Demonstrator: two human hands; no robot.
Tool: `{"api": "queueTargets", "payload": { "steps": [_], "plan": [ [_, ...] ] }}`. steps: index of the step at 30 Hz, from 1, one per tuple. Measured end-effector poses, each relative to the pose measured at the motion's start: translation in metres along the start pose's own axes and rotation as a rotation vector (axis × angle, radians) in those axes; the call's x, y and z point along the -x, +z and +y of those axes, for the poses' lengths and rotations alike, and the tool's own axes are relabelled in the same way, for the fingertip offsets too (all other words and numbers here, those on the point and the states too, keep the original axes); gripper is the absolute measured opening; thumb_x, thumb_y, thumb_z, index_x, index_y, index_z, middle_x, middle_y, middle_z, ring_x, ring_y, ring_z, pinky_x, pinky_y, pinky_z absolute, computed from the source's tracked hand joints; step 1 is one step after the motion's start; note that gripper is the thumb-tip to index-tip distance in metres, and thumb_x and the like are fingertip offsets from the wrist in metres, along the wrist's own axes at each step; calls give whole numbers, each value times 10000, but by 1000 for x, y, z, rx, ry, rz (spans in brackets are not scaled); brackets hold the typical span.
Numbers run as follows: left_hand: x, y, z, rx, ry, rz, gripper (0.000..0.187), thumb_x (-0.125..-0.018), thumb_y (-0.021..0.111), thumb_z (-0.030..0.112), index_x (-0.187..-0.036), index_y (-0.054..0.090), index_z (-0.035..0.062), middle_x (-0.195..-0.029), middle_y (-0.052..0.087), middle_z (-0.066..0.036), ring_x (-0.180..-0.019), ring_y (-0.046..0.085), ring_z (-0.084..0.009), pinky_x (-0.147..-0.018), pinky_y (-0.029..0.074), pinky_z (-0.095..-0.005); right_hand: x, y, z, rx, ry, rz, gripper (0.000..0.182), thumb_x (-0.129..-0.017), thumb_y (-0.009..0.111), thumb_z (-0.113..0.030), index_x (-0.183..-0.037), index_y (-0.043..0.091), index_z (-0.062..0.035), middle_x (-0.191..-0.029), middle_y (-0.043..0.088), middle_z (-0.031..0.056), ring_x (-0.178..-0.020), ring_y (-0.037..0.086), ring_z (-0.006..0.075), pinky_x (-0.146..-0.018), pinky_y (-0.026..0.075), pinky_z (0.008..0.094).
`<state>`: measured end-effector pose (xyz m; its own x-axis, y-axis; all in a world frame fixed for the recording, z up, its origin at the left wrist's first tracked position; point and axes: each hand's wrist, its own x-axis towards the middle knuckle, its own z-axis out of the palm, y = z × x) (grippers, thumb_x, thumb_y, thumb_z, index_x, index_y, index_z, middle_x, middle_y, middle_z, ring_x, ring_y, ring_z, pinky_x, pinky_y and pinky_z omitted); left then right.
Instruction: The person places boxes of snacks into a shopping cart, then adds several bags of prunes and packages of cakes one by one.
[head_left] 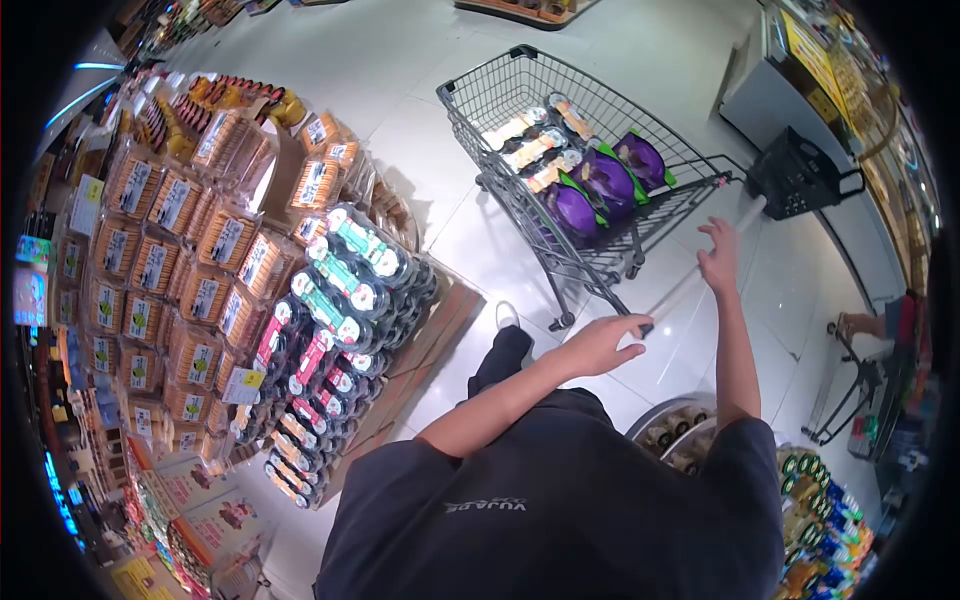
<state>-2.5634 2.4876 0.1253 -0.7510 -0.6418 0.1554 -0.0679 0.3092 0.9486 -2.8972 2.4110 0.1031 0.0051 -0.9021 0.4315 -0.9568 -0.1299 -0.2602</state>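
Note:
A grey wire shopping cart [470, 125] stands in front of me, its handle end toward my body. My left hand [603, 346] is at the left end of the cart's handle [688, 284], fingers stretched out and thumb apart. Over the handle's right part is my right hand [718, 258], its fingers spread and slightly bent, holding nothing. Inside the cart lie several purple bags with green edges [607, 180]. Behind them sit several wrapped packs with white and orange labels [530, 150].
At left rises a tall display of packaged biscuits [180, 200]. Bundled jars in green and pink sleeves [340, 285] are stacked beside it on a brown base [430, 345]. A black basket [795, 180] is right of the cart. More bottles [825, 530] stand at lower right.

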Motion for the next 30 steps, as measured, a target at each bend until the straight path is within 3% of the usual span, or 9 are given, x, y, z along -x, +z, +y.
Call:
{"api": "queueTargets", "payload": {
  "steps": [3,5,7,10,15,19,23,25,30],
  "plan": [
    [-4,-39,-22,270,-199,-61,322,-903,602,201,-1195,573,67,-878,677,-124,-849,647,-276,-778,497,-376,-3,17,50,69,189,224,738,-721,611,-137,-1408,357,-48,-1400,378,271,-1246,457,399,-1094,299,473],
    [-13,-64,-71,54,-82,11,237,-898,598,197,-1084,629,52,-922,681,-130,-857,652,-278,-777,498,-377,-16,25,61,-411,576,219,798,-751,637,-144,-1433,258,26,-1381,397,292,-1236,469,412,-1053,375,423],
    [-32,-95,-109,-47,-84,90,194,-869,588,184,-990,641,43,-952,673,-132,-902,636,-329,-794,494,-412,-47,9,38,-193,802,7,834,-756,667,-167,-1433,230,46,-1392,379,299,-1202,502,420,-1015,419,402],
    [-72,-160,-124,-185,-193,110,202,-854,585,189,-979,640,40,-947,659,-138,-929,618,-342,-813,485,-433,-74,31,87,-32,565,14,865,-729,690,-166,-1436,232,30,-1375,406,300,-1171,527,419,-1004,424,432],
    [-106,-243,-132,-299,-186,304,222,-850,590,206,-983,634,34,-978,645,-146,-968,604,-340,-838,475,-437,-147,34,18,368,862,-115,803,-761,634,-211,-1449,253,-48,-1347,468,272,-1192,504,448,-989,435,487],
    [-99,-256,-159,-272,-295,369,235,-842,589,220,-977,642,35,-961,656,-153,-965,615,-347,-834,483,-447,-181,67,107,408,769,-27,768,-787,598,-291,-1449,272,-76,-1301,514,275,-1159,528,448,-968,439,503],
    [-90,-246,-201,-204,-417,318,268,-851,581,246,-1012,651,43,-927,671,-149,-924,633,-337,-828,494,-433,-242,73,79,401,808,-92,689,-803,576,-260,-1417,341,-58,-1304,516,260,-1153,537,428,-966,440,490],
    [-84,-251,-205,-161,-520,272,278,-851,587,253,-1031,651,50,-940,672,-148,-925,635,-330,-834,495,-424,-262,86,101,498,551,220,609,-822,560,-229,-1381,401,-48,-1297,526,230,-1155,531,406,-953,450,483],
    [-71,-297,-217,-108,-714,404,322,-844,621,254,-1107,636,69,-1052,667,-136,-982,633,-300,-858,491,-399,-342,168,39,-324,440,174,560,-815,638,-221,-1323,482,-45,-1297,546,162,-1180,547,277,-1005,418,445]
  ]
}}
